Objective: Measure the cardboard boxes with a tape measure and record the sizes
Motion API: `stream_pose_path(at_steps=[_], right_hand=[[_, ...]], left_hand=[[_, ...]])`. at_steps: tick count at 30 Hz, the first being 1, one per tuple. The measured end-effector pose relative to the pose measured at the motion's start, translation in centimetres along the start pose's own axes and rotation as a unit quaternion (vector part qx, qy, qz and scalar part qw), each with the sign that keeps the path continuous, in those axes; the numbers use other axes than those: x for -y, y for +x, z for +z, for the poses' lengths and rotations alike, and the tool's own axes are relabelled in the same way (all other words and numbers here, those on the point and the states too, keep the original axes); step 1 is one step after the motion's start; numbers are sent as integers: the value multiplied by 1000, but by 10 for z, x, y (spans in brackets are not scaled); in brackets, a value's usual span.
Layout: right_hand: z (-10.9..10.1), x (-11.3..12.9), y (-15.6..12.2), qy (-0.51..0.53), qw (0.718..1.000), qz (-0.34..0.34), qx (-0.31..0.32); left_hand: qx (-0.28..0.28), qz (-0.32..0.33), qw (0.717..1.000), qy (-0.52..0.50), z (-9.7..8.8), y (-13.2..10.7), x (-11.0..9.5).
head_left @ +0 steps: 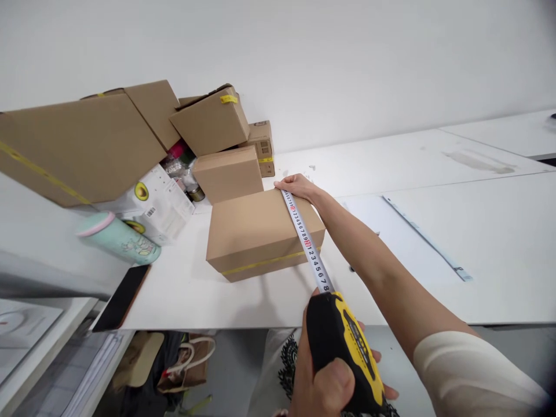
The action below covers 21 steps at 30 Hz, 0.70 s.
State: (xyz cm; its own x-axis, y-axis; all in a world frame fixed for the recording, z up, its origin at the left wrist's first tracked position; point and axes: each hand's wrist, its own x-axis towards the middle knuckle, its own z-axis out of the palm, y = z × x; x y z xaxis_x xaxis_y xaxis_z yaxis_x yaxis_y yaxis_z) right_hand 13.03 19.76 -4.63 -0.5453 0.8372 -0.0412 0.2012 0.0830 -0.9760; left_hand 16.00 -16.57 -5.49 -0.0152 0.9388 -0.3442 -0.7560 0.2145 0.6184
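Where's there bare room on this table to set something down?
Widest: the table to the right of the blue strip. Smaller: the front patch between the dark slab and the measured box. Crowded: the back left, with the bottle, avocado carton and other boxes. Your right forearm hangs over the area beside the measured box.

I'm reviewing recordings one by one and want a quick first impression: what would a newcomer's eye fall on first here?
Most likely the yellow-and-black tape measure, large at the bottom centre in the left hand. Its pale blade runs across the top of a cardboard box to the right hand at the far edge. Next might come the mint-green bottle at the left of the white table.
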Motion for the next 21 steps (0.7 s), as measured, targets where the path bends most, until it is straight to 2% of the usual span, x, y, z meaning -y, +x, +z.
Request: stream_pose_path(at_steps=[3, 8, 16, 21], right_hand=[[0, -3, 4, 5, 1000, -7, -3], [1, -6, 7, 5, 1000, -9, -5], [0, -5, 6, 8, 1000, -11, -7], [0, -4, 4, 3, 1000, -6, -13]], left_hand=[[1, -9, 1000, 6, 3, 2, 0], [-9, 14, 1000, 4, 5, 2, 1], [-8, 13, 1000, -9, -3, 9, 10], [16, 11, 1000, -1, -7, 11, 11]])
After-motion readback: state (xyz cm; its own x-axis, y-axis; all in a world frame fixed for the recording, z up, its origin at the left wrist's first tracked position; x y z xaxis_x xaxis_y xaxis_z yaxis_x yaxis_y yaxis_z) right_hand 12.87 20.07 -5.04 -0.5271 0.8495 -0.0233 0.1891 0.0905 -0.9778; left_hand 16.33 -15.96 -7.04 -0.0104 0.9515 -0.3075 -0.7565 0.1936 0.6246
